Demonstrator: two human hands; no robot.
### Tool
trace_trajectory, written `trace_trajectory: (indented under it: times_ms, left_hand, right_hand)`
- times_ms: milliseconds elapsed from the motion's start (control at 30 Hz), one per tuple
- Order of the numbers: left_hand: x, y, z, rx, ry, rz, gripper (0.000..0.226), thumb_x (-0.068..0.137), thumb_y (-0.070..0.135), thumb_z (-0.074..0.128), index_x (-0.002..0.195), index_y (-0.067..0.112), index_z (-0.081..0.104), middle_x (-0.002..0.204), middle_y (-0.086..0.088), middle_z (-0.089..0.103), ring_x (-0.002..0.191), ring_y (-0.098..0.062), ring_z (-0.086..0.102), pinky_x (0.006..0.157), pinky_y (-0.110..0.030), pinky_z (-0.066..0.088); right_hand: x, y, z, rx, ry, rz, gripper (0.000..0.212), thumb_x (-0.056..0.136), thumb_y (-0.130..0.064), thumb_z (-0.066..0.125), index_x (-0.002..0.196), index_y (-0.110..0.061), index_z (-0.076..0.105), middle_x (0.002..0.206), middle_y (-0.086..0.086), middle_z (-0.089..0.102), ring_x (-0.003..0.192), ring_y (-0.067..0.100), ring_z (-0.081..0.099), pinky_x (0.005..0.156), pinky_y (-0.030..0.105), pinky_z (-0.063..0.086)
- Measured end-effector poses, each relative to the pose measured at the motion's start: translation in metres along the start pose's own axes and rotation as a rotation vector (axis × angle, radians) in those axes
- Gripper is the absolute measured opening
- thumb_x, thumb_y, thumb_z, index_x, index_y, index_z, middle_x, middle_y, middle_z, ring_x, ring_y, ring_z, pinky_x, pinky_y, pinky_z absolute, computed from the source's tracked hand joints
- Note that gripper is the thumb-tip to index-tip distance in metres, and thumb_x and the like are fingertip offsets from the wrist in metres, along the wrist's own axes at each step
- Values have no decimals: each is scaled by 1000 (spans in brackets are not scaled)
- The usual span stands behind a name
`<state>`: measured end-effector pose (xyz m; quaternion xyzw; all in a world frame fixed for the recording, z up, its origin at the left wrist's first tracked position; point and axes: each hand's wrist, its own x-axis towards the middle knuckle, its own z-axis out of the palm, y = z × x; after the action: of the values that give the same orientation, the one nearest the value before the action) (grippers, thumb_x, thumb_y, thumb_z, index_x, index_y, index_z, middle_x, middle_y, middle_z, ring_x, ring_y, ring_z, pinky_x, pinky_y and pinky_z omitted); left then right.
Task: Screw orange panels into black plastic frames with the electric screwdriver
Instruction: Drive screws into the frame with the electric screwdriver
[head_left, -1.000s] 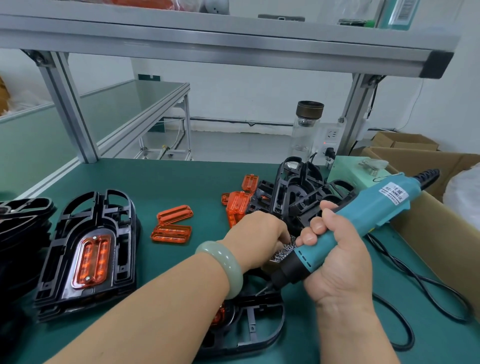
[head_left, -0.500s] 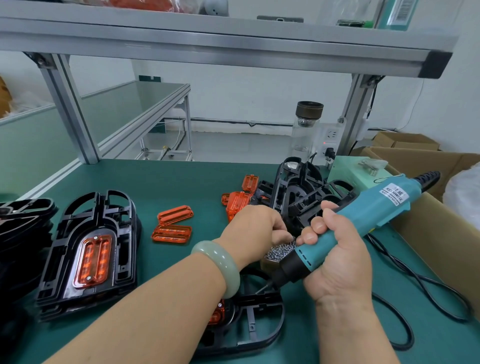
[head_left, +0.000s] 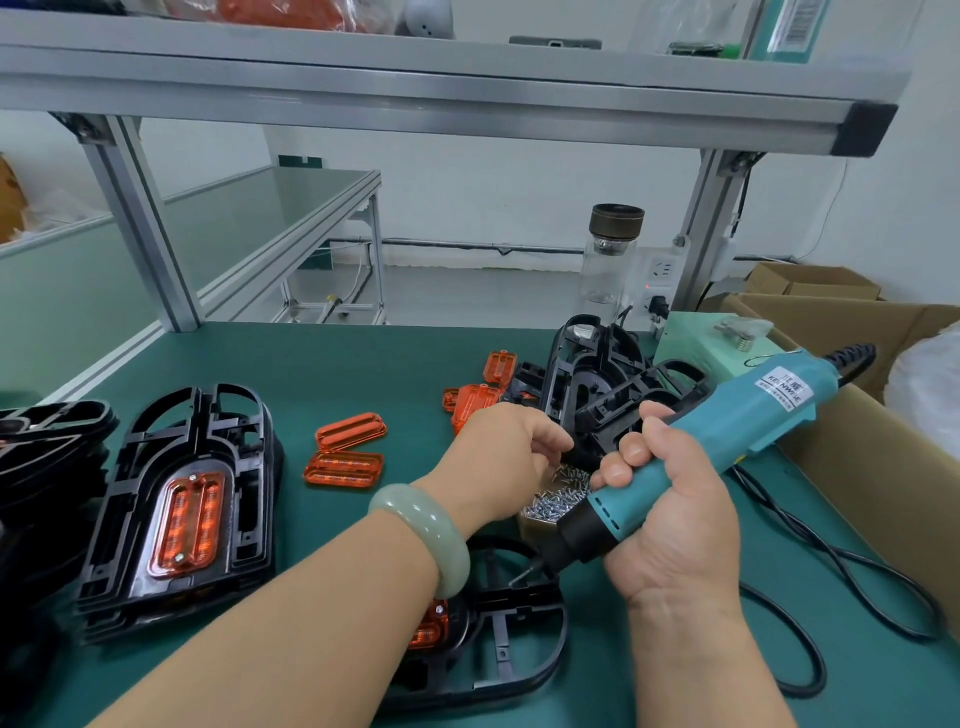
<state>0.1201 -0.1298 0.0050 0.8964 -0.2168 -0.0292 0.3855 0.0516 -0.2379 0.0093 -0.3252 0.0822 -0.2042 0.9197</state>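
Right hand (head_left: 670, 525) has its fingers wrapped tight round the electric screwdriver (head_left: 727, 431). Left hand (head_left: 498, 457) fingers are curled in just above the screws (head_left: 556, 493), can't tell if they've pinched one. Black frame (head_left: 519, 598) with its orange panel (head_left: 428, 629) sits just below both sets of fingers, under the bit.

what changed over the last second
The left hand lifted up and away off the screws, fingertips pinched together; whether they hold a screw is hidden. More of the pile shows now. The right hand still grips the screwdriver at the same tilt, bit above the near frame. The loose panels have not moved.
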Motion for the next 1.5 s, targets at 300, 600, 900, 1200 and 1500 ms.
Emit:
trace_trajectory:
  times_ms: [300,600,900,1200,1500]
  left_hand:
    - [-4,3,3,-4,21,-65,21,81,25,72,64,29,61,50,11,62,46,5,55,51,-6,42]
    - [1,5,2,-271,12,-239,25,80,31,74,63,14,67,40,8,58,39,0,51,48,-10,41]
    - [-9,15,-5,-593,90,-311,14,86,7,64,77,17,66,60,0,65,48,-3,60,47,-13,46]
    - [-66,-2,-36,-1212,332,-385,18,77,-4,66,91,7,65,67,-5,71,62,-12,69,51,-15,52]
    - [-124,-13,-31,-1491,355,-489,11,67,17,67,67,12,77,73,-9,70,59,-14,67,43,-16,50]
  right_hand:
    - [0,-1,0,8,-3,4,14,92,-5,49,88,-15,58,55,-4,45,43,9,41,47,16,39]
    - [1,-1,-1,13,8,-7,16,93,-5,49,87,-16,59,55,-4,45,43,9,41,47,18,38]
    - [-1,0,1,25,7,-12,16,93,-5,49,87,-16,58,55,-4,46,43,9,42,47,17,39]
    - [-5,0,6,172,45,2,15,94,-11,48,85,-20,56,55,-9,46,43,6,42,51,19,39]
    - [-11,4,8,292,57,-44,12,93,-18,50,83,-22,55,58,-11,46,45,4,44,54,19,43]
